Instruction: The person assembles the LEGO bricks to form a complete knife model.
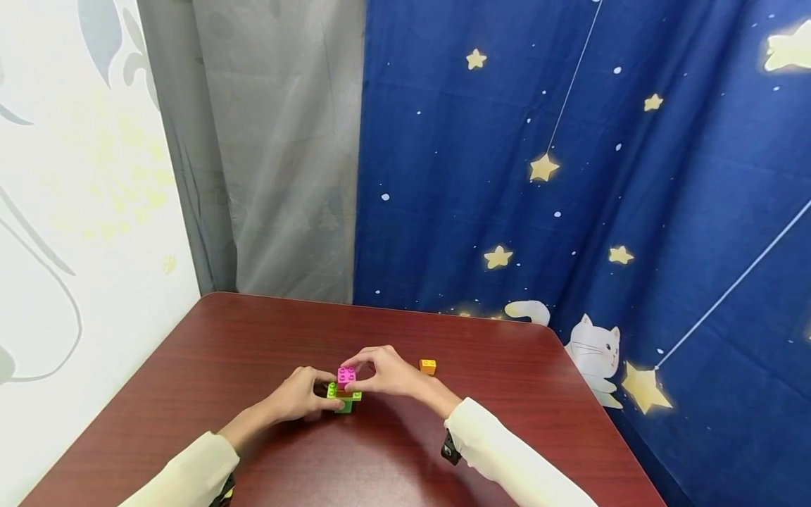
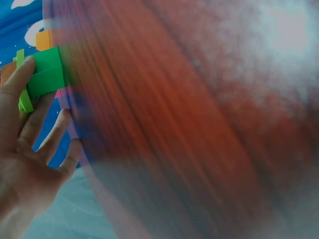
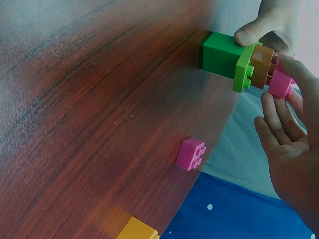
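A small stack stands on the table: a green brick at the bottom, a lime plate across it, and an orange-brown brick above. My left hand grips the stack at the lime plate, its thumb against the near side in the head view. From the other side, my right hand pinches a pink brick between thumb and fingers. In the right wrist view that pink brick sits over the orange-brown brick's studs, with a narrow gap showing between them.
A second pink brick lies on the reddish-brown table, behind my right hand in the head view. Beyond my right wrist is a yellow-orange brick. Grey and starry blue curtains hang behind the table; a pale wall borders the left.
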Available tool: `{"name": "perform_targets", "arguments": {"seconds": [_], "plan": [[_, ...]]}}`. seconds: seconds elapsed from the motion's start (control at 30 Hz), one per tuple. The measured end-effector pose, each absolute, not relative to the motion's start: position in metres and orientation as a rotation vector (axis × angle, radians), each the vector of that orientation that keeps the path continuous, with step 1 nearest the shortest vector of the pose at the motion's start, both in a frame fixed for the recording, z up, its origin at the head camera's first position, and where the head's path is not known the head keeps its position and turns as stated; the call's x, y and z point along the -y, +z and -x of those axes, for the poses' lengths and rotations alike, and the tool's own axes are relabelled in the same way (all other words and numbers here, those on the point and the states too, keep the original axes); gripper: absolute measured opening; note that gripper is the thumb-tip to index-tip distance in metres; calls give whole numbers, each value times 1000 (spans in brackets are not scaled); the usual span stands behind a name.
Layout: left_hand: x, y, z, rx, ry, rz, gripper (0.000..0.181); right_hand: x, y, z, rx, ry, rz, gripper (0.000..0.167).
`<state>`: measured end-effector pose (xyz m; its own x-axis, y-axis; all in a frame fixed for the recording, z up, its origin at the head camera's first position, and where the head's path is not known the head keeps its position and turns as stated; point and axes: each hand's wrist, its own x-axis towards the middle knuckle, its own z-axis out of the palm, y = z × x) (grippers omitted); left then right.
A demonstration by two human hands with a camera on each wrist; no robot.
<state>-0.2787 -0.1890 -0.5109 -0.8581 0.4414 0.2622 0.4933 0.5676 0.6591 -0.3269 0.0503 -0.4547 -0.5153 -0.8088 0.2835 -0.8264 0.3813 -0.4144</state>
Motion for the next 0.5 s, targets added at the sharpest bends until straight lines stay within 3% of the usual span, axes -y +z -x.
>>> {"name": "perform_targets", "arguments": {"seconds": [0.5], "plan": [[189, -510, 280, 2717, -1167, 834, 26, -50, -458, 323, 2618, 895, -1444, 35]]}}
